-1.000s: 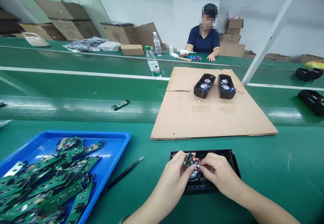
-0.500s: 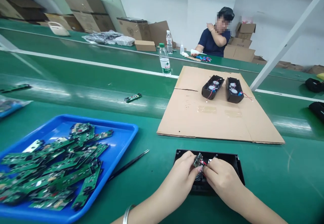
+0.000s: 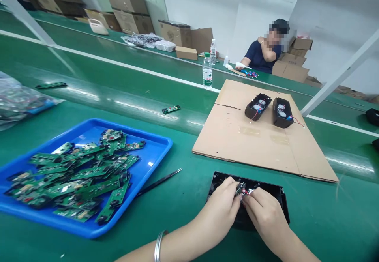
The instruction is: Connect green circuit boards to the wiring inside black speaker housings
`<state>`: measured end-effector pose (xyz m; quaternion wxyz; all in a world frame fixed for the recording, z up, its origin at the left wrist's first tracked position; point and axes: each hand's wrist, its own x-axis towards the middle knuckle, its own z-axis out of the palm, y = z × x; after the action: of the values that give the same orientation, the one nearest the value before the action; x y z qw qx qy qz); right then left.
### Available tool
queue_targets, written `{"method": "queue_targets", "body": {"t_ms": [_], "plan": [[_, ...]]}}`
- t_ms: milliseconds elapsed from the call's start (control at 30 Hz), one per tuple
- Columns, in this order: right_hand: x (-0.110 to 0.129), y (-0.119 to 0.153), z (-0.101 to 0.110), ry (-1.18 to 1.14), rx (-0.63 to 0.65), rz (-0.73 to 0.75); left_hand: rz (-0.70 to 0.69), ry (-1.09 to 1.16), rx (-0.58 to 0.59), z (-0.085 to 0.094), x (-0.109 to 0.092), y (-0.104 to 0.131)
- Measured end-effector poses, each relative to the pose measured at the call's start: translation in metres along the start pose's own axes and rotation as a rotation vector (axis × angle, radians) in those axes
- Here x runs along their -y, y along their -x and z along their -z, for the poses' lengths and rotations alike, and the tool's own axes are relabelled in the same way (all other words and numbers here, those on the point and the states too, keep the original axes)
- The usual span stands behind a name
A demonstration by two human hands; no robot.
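A black speaker casing (image 3: 274, 189) lies on the green table with both of my hands over it. My left hand (image 3: 222, 201) is closed around a small green circuit board (image 3: 239, 189), whose end pokes out past the fingertips. Against it, my right hand (image 3: 265, 206) pinches a thin red wire (image 3: 244, 192); the plug end is hidden by the fingers. Both sets of fingertips nearly touch. Part of a round white speaker (image 3: 251, 191) shows behind the right fingers, while the hands cover much of the casing's inside.
A blue tray (image 3: 161, 151) full of circuit boards stands at left, with black tweezers (image 3: 160, 182) beside it. Two black speaker boxes (image 3: 282, 114) with wires sit on a cardboard sheet (image 3: 231, 135). Beyond stand a water bottle (image 3: 207, 72) and a seated person (image 3: 265, 55).
The view has turned left, so the table's contents appear shifted right. My hands stay together over the casing, still on the board and wire, with their fingertips slightly closer together.
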<state>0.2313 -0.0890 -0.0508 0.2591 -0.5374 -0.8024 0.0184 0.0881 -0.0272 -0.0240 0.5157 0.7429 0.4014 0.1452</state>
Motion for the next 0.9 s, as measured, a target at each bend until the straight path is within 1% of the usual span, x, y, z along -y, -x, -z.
{"method": "queue_targets", "body": {"t_ms": [133, 200, 300, 367, 433, 500, 600, 667, 733, 767, 800, 900], "plan": [[-0.001, 0.003, -0.001, -0.120, -0.025, -0.117, -0.016, 0.040, 0.014, 0.001, -0.001, 0.000], [-0.003, 0.004, -0.001, -0.194, -0.020, -0.218, -0.016, 0.063, 0.045, 0.004, -0.001, -0.001], [-0.006, 0.004, 0.000, -0.312, 0.045, -0.397, -0.044, 0.065, 0.074, 0.005, -0.001, 0.000], [-0.006, 0.004, 0.000, -0.385, 0.106, -0.453, -0.054, 0.090, 0.070, 0.003, 0.000, 0.001], [-0.007, 0.003, 0.000, -0.436, 0.145, -0.463, -0.032, 0.172, 0.073, 0.000, 0.000, 0.003], [-0.007, 0.004, -0.002, -0.451, 0.148, -0.474, 0.006, 0.265, 0.097, -0.002, -0.001, 0.004], [-0.011, 0.004, -0.004, -0.438, 0.157, -0.469, 0.056, 0.310, 0.116, -0.003, -0.003, 0.003], [-0.016, 0.003, -0.002, -0.390, 0.159, -0.416, 0.066, 0.315, 0.111, -0.003, -0.003, 0.001], [-0.022, 0.001, 0.004, -0.287, 0.161, -0.334, 0.073, 0.318, 0.106, -0.002, -0.001, 0.000], [-0.025, -0.001, 0.009, -0.222, 0.183, -0.301, 0.077, 0.312, 0.106, -0.001, 0.000, 0.000], [-0.026, -0.002, 0.014, -0.161, 0.233, -0.276, 0.085, 0.298, 0.108, 0.002, 0.001, 0.000], [-0.027, 0.000, 0.026, -0.046, 0.481, -0.263, 0.110, 0.191, 0.135, 0.016, 0.001, -0.001]]}}
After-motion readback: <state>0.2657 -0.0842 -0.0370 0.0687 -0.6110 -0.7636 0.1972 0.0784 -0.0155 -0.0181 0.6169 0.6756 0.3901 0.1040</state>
